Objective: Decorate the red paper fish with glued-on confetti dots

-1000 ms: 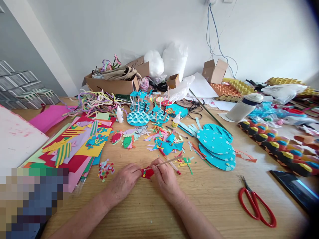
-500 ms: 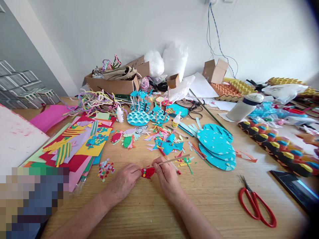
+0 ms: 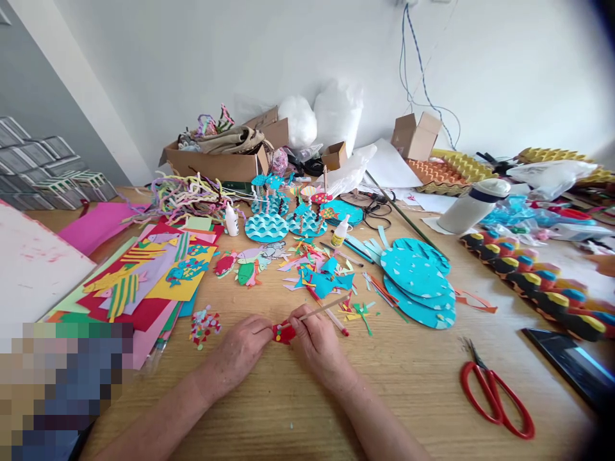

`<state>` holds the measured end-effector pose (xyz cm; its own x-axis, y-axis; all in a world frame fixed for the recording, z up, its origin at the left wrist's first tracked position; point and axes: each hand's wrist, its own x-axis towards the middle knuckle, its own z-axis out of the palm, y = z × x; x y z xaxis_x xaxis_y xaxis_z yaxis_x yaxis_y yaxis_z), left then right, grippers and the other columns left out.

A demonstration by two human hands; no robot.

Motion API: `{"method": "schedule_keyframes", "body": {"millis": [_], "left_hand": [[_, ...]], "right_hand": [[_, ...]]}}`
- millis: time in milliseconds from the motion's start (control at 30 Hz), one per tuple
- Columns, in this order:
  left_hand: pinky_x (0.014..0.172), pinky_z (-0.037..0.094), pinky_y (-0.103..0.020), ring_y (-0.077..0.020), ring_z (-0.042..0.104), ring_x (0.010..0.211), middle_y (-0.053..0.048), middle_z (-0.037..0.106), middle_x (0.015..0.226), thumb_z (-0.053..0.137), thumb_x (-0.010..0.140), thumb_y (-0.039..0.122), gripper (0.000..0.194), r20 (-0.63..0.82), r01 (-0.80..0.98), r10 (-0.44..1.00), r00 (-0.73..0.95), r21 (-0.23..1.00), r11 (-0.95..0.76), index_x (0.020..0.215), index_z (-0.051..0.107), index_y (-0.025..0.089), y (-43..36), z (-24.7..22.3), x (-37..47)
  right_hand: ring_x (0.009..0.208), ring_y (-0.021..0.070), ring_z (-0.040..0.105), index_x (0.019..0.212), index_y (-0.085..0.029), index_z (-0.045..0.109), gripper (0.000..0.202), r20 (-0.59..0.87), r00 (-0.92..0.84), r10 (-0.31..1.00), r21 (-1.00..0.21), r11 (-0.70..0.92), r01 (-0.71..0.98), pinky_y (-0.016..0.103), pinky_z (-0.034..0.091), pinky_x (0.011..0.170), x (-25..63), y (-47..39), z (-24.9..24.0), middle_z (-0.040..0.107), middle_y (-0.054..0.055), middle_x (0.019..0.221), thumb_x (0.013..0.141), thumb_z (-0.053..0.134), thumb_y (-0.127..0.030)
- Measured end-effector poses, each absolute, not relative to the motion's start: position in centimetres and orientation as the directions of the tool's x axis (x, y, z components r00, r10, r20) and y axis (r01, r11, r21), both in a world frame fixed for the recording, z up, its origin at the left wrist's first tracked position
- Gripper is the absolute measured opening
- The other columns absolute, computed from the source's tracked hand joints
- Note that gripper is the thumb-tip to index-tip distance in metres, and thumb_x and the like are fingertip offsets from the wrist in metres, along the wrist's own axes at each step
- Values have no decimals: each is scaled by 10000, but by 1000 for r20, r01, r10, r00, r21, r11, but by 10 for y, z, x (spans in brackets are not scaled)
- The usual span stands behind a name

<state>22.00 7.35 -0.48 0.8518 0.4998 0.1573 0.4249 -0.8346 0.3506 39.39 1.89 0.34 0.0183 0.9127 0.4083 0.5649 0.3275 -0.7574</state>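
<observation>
A small red paper fish (image 3: 283,333) with coloured dots lies between my hands at the middle of the table. My left hand (image 3: 243,349) pinches its left edge. In my right hand (image 3: 321,346) is a thin wooden stick (image 3: 324,310), held between thumb and fingers, its near end over the fish and its far end pointing right. Left of my left hand lies a pile of small paper dots (image 3: 205,326). Beyond my hands are paper fish cut-outs (image 3: 247,272) and coloured paper scraps (image 3: 327,278).
Red-handled scissors (image 3: 494,390) and a phone (image 3: 567,365) lie at the right. Blue paper ovals (image 3: 418,275) overlap right of centre. Two glue bottles (image 3: 231,221) (image 3: 340,232) stand further back. Coloured sheets (image 3: 144,275) cover the left, and a white bottle (image 3: 473,206) leans at the back right.
My right hand has shifted slightly left, and the stick's far end has moved left with it. My left hand stays at the red fish's edge.
</observation>
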Motion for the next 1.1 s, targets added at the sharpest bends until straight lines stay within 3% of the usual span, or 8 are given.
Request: {"method": "schedule_keyframes", "body": {"millis": [267, 367, 633, 800, 933, 1000, 1100], "left_hand": [[786, 468, -305, -177, 540, 876, -45, 605, 903, 453, 829, 57, 150, 141, 434, 502, 854, 342, -834, 839, 570, 149, 72, -3, 221], [804, 461, -303, -174, 544, 892, -45, 610, 912, 454, 829, 56, 159, 133, 451, 522, 842, 357, -818, 850, 578, 152, 72, -1, 220], [836, 440, -280, -153, 549, 936, -30, 627, 965, 445, 824, 52, 211, 100, 459, 574, 813, 496, -737, 895, 592, 186, 73, 4, 218], [778, 441, -250, -144, 571, 874, -15, 630, 926, 433, 795, 111, 185, 89, 547, 730, 678, 603, -581, 847, 586, 202, 92, 24, 193], [654, 419, -241, -150, 564, 726, 4, 624, 783, 434, 795, 230, 148, -67, 762, 849, 524, 482, -432, 785, 580, 208, 112, 38, 149], [640, 400, -249, -164, 555, 718, 1, 617, 741, 436, 787, 241, 165, -180, 823, 837, 517, 373, -429, 740, 590, 207, 117, 35, 131], [643, 381, -240, -165, 546, 742, 5, 610, 764, 435, 788, 227, 155, -216, 849, 831, 512, 273, -453, 753, 586, 221, 116, 20, 116]], "right_hand": [[622, 142, 514, 713, -186, 503, 205, 410, 57, 911, -767, 310, 562, 240, 396, 578, 396, 19, 6, 557, 24, 669, 877, 380, -193], [627, 139, 514, 732, -186, 517, 204, 433, 152, 889, -793, 295, 534, 245, 385, 588, 399, 16, 7, 552, 18, 674, 885, 388, -229], [547, 111, 456, 759, -183, 542, 230, 295, 476, 828, -955, 252, 153, 234, 359, 522, 409, 15, 6, 478, -23, 600, 876, 432, -347], [550, 106, 426, 750, -181, 548, 231, 185, 554, 812, -969, 243, -33, 241, 333, 528, 418, 17, 5, 477, -24, 619, 850, 479, -378], [564, 105, 419, 736, -182, 555, 230, 170, 554, 815, -964, 253, -76, 241, 322, 531, 421, 17, 6, 479, -20, 642, 842, 496, -377], [562, 104, 420, 746, -181, 554, 227, 161, 541, 826, -968, 240, -78, 242, 322, 527, 420, 16, 6, 486, -16, 655, 844, 494, -377], [567, 107, 429, 766, -178, 548, 226, 160, 518, 841, -975, 218, -53, 243, 333, 528, 419, 14, 5, 494, -10, 664, 852, 482, -377]]}}
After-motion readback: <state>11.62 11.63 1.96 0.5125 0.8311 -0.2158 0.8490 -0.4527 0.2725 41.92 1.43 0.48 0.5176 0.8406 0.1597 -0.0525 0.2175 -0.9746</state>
